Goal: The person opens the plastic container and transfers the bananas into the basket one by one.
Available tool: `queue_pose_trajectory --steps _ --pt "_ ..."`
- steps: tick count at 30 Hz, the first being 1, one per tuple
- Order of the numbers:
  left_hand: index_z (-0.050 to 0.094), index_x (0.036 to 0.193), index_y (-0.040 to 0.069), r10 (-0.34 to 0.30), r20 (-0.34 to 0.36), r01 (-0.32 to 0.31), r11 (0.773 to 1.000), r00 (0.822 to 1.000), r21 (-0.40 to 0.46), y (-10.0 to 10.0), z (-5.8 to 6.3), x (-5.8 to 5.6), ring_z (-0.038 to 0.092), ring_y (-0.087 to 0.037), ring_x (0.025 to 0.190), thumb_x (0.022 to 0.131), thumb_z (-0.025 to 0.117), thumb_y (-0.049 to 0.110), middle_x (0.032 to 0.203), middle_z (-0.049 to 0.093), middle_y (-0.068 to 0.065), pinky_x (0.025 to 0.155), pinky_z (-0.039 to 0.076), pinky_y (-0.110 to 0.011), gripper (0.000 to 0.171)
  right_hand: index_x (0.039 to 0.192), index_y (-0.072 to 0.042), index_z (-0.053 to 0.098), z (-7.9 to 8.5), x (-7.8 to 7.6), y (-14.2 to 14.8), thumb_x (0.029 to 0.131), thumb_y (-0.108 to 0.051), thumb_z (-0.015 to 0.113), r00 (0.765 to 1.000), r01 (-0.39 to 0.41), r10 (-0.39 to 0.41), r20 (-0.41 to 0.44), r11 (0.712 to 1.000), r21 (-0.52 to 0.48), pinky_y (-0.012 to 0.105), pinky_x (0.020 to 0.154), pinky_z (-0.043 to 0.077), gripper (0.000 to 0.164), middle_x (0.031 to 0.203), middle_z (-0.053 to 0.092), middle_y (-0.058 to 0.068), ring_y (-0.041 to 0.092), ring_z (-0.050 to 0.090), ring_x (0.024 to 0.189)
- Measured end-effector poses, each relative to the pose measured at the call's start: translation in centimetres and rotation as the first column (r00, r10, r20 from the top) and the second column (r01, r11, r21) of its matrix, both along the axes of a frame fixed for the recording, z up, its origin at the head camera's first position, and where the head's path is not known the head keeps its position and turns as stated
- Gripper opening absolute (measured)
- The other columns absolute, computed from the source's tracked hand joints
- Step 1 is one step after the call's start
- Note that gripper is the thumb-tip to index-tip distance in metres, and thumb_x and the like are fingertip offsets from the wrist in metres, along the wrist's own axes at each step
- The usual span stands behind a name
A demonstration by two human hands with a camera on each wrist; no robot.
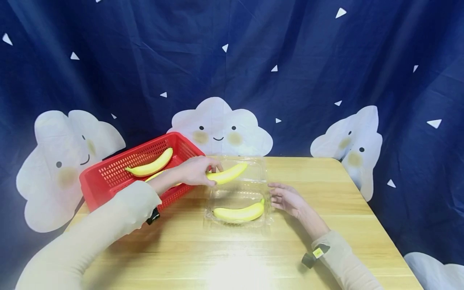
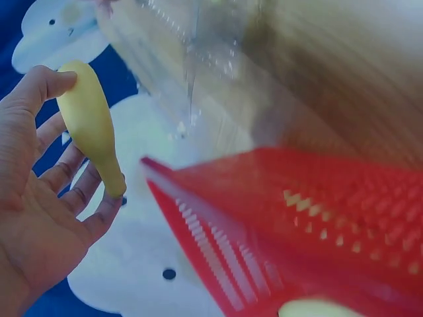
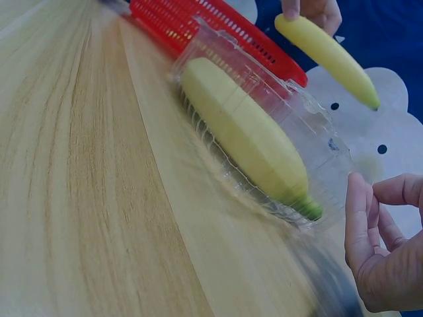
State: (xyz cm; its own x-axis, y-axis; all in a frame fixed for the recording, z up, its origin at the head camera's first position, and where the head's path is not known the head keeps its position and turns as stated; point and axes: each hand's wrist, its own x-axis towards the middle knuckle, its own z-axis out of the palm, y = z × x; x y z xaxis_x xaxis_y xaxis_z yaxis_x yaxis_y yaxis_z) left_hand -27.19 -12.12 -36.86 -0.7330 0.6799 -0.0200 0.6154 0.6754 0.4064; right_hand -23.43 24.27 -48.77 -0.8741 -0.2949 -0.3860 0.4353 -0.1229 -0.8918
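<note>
My left hand (image 1: 198, 170) pinches a yellow banana (image 1: 230, 174) between thumb and fingers, above the back part of a clear plastic clamshell box (image 1: 237, 188) that stands with its lid open. In the left wrist view the banana (image 2: 91, 119) is seen nearly end-on, with the thumb near its upper end. Another banana (image 3: 244, 129) lies in the box's front part, its green stem toward the right. My right hand (image 1: 287, 200) is beside the box's right edge, fingers loosely bent and holding nothing.
A red perforated basket (image 1: 95, 187) stands at the left, tilted in my view, with a banana (image 1: 150, 164) inside and another partly hidden behind my left forearm. The wooden table (image 1: 311, 173) ends near a dark blue curtain (image 1: 304, 48) with cloud prints.
</note>
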Motion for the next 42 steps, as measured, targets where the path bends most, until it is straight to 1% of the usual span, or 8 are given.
queue_pose_trajectory --steps 5,11,20,23,28,33,40,42 --pt "0.073 0.115 0.018 0.051 -0.022 -0.051 0.999 0.998 -0.001 -1.6 1.0 -0.3 0.064 -0.016 0.086 0.081 0.08 0.029 0.1 0.074 0.001 0.077 0.051 -0.033 0.036 0.152 0.003 0.038 0.0 0.0 0.1 0.104 -0.003 0.054 1.0 0.004 -0.004 0.006 1.0 0.003 0.02 0.073 0.06 0.051 0.089 0.066 -0.007 0.003 0.062 0.073" --pt "0.074 0.116 0.019 0.103 -0.036 -0.103 0.995 0.994 0.013 -3.8 1.7 -0.5 0.064 -0.018 0.089 0.081 0.08 0.027 0.101 0.075 -0.001 0.079 0.052 -0.034 0.037 0.152 0.003 0.038 0.0 0.0 0.0 0.104 -0.003 0.054 1.0 0.013 -0.013 0.005 1.0 0.009 0.02 0.072 0.06 0.051 0.087 0.066 -0.008 0.003 0.062 0.073" --pt "0.074 0.112 0.02 0.179 -0.057 -0.179 0.984 0.982 -0.002 -7.4 1.9 -0.5 0.061 -0.018 0.088 0.081 0.081 0.027 0.098 0.071 0.0 0.078 0.047 -0.032 0.032 0.153 0.003 0.037 0.1 0.1 -0.1 0.104 -0.003 0.054 1.0 0.006 -0.006 0.005 1.0 0.013 0.02 0.072 0.06 0.052 0.087 0.065 -0.008 0.003 0.062 0.073" --pt "0.074 0.113 0.02 0.217 -0.046 -0.218 0.976 0.975 -0.003 -8.5 2.0 -0.6 0.06 -0.02 0.089 0.082 0.081 0.026 0.098 0.071 -0.002 0.077 0.046 -0.033 0.032 0.153 0.003 0.037 0.1 0.1 0.0 0.104 -0.004 0.054 1.0 0.008 -0.008 0.005 1.0 0.014 0.02 0.073 0.06 0.052 0.087 0.065 -0.008 0.003 0.062 0.073" --pt "0.073 0.116 0.019 0.285 -0.013 -0.286 0.958 0.958 -0.022 -10.2 1.7 -1.0 0.06 -0.022 0.092 0.082 0.08 0.026 0.104 0.071 -0.005 0.078 0.046 -0.033 0.035 0.154 0.004 0.036 0.2 0.1 -0.1 0.105 -0.005 0.053 1.0 0.008 -0.008 0.001 1.0 0.03 0.019 0.073 0.059 0.053 0.088 0.063 -0.008 0.003 0.061 0.075" --pt "0.073 0.118 0.017 0.298 -0.028 -0.299 0.954 0.954 -0.036 -11.3 1.4 -1.6 0.064 -0.024 0.095 0.084 0.081 0.026 0.109 0.073 -0.008 0.083 0.052 -0.038 0.036 0.155 0.005 0.035 0.3 0.1 -0.1 0.104 -0.005 0.054 1.0 0.006 -0.006 -0.007 0.999 0.041 0.019 0.072 0.059 0.055 0.087 0.062 -0.007 0.003 0.06 0.074" --pt "0.072 0.118 0.011 0.292 -0.06 -0.294 0.955 0.955 -0.038 -12.8 0.9 -2.2 0.065 -0.026 0.093 0.084 0.082 0.024 0.104 0.074 -0.011 0.081 0.051 -0.037 0.037 0.154 0.004 0.037 0.3 0.0 -0.1 0.104 -0.005 0.055 1.0 0.008 -0.008 -0.005 0.999 0.042 0.019 0.072 0.059 0.054 0.087 0.062 -0.007 0.003 0.061 0.074" --pt "0.071 0.117 0.009 0.292 -0.069 -0.296 0.954 0.954 -0.045 -13.4 0.7 -2.4 0.066 -0.027 0.093 0.084 0.082 0.024 0.104 0.074 -0.013 0.083 0.052 -0.041 0.038 0.154 0.004 0.037 0.3 0.0 -0.1 0.104 -0.005 0.055 1.0 0.01 -0.01 -0.005 0.999 0.041 0.019 0.072 0.059 0.054 0.088 0.063 -0.007 0.004 0.061 0.074"
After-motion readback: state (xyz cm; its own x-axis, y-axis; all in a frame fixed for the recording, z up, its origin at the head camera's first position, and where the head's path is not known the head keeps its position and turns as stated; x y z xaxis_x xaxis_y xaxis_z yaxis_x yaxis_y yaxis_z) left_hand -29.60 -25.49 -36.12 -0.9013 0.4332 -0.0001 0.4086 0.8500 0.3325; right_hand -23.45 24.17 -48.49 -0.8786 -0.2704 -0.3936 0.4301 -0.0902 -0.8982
